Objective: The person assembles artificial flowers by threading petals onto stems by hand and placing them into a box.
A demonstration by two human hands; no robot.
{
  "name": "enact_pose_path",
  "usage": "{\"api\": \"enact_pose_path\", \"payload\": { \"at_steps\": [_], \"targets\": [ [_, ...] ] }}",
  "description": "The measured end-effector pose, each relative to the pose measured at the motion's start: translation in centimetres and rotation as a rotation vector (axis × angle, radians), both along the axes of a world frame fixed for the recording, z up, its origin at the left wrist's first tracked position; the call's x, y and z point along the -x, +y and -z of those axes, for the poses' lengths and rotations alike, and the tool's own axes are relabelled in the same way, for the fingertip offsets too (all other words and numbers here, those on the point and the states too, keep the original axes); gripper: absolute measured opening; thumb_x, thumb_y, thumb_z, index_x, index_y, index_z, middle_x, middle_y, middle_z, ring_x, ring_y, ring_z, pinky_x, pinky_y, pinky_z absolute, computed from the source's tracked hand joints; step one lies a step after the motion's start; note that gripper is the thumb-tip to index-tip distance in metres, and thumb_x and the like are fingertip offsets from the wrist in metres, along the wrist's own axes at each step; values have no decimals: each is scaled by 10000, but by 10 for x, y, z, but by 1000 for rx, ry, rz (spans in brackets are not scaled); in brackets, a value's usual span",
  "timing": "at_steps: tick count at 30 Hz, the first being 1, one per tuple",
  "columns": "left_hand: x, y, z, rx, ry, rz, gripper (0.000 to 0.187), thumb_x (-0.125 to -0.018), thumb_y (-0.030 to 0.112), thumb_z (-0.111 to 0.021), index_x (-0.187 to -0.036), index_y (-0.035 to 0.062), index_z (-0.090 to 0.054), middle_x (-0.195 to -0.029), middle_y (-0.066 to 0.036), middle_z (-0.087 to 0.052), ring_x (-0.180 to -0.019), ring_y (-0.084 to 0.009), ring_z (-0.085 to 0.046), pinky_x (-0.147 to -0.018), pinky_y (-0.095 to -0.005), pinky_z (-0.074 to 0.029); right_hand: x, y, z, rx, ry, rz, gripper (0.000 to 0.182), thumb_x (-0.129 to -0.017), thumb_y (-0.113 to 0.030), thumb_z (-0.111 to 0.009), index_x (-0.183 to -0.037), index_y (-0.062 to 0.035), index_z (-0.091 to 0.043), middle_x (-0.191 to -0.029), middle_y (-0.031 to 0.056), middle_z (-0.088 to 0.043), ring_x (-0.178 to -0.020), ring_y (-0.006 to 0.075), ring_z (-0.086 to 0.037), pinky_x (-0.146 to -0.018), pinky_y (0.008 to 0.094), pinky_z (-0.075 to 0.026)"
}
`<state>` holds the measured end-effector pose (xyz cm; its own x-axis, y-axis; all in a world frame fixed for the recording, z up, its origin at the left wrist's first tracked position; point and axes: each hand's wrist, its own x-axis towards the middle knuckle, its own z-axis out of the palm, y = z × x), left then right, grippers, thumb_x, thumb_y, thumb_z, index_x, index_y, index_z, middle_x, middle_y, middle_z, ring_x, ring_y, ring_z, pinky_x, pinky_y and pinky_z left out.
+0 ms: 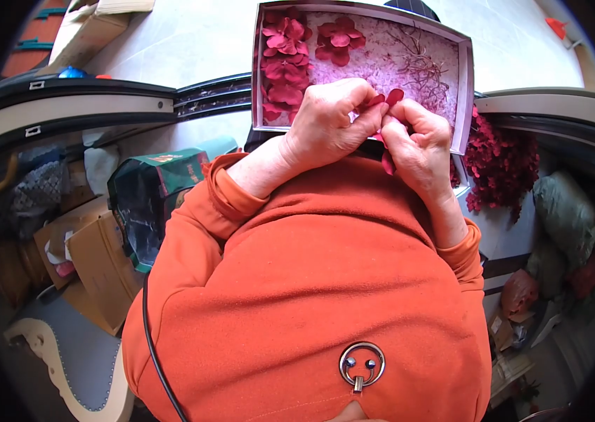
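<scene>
A red artificial flower (395, 96) is pinched between my two hands over the near side of a shallow box, its petals poking out around the fingertips. My left hand (332, 119) is closed on its left side, thumb and forefinger pressed together. From the right, my right hand (418, 144) grips it with curled fingers, and one petal hangs below. Inside the white-walled box (467, 91), several red flower heads (285, 67) lie stacked along the left wall. Another flower head (339, 40) lies beside them, and thin dark stems (420, 67) lie at the right among pale scraps.
A big bunch of dark red flowers (501, 165) lies to the right of the box. On the left are a dark green carton (160, 190), cardboard boxes (104, 246) and a curved chair frame (41, 337). Sliding-door rails (213, 95) run across behind. Bags (568, 214) sit at right.
</scene>
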<state>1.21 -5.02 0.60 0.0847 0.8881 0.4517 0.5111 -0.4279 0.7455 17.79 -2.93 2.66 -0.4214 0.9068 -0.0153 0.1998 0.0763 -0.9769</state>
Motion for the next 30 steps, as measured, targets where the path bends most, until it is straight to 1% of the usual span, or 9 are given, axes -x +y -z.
{"api": "enact_pose_path", "payload": {
  "at_steps": [1, 3, 4, 6, 7, 13, 23, 25, 30],
  "targets": [
    [-1, 0, 1, -5, 1, -3, 123, -844, 109, -708, -856, 12, -633, -726, -73, -657, -614, -125, -625, -543, -255, -490, 1, 0, -1, -5, 1, -3, 127, -848, 6, -549, -726, 24, -580, -574, 36, -584, -445, 82, -565, -397, 235, -417],
    [-2, -1, 4, 372, -352, -8, 114, -887, 104, -672, -903, -4, -638, -779, -35, -670, -673, -78, -610, -602, -227, -502, 3, -2, -4, 60, 106, 34, 119, -866, -4, -558, -754, 21, -591, -585, 28, -582, -453, 76, -557, -406, 230, -418],
    [-2, 0, 4, 364, -350, -8, 114, -887, 104, -672, -903, -4, -638, -779, -35, -670, -673, -78, -610, -602, -227, -502, 3, 0, -3, 52, 108, 32, 119, -866, -4, -558, -754, 21, -591, -585, 28, -582, -453, 76, -557, -406, 230, -418],
    [-2, 1, 4, 549, -844, 138, 118, -918, 94, -637, -951, -19, -638, -847, -25, -666, -746, -61, -597, -669, -211, -506, 2, 3, 1, -135, 86, -8, 113, -877, -9, -562, -771, 21, -588, -587, 27, -579, -463, 79, -568, -409, 227, -424],
    [-1, 1, 4, 579, -901, 161, 133, -922, 93, -628, -991, -20, -637, -885, -40, -666, -766, -67, -603, -692, -209, -503, 4, 1, -3, -64, 104, 7, 110, -874, -1, -554, -769, 18, -582, -584, 32, -579, -465, 83, -575, -408, 228, -430],
    [-3, 0, 6, 613, -953, 162, 141, -931, 110, -618, -1004, -9, -635, -905, -43, -664, -780, -62, -594, -704, -209, -497, 9, 0, 0, -181, 50, 38, 121, -857, 30, -544, -740, 5, -561, -563, 38, -575, -460, 88, -583, -398, 235, -436],
    [-8, 0, 9, 542, -838, 82, 143, -922, 117, -635, -983, -12, -638, -882, -24, -656, -781, -53, -571, -696, -215, -483, 11, 1, 6, -105, 52, 52, 117, -836, 38, -556, -727, -2, -557, -562, 44, -575, -446, 101, -586, -392, 245, -434],
    [-10, 0, 9, 501, -852, 55, 104, -908, 81, -638, -873, -7, -597, -817, -25, -640, -728, -48, -569, -594, -201, -476, 11, 1, 10, -166, 25, 74, 111, -826, 34, -563, -721, -2, -557, -554, 53, -564, -451, 108, -586, -403, 258, -434],
    [-8, -1, 8, 511, -800, 58, 105, -914, 97, -636, -900, -4, -612, -825, -14, -639, -740, -42, -557, -626, -201, -470, 10, 2, 13, -163, 16, 75, 107, -820, 29, -564, -718, -1, -555, -560, 64, -562, -454, 115, -578, -418, 271, -432]
  ]
}}
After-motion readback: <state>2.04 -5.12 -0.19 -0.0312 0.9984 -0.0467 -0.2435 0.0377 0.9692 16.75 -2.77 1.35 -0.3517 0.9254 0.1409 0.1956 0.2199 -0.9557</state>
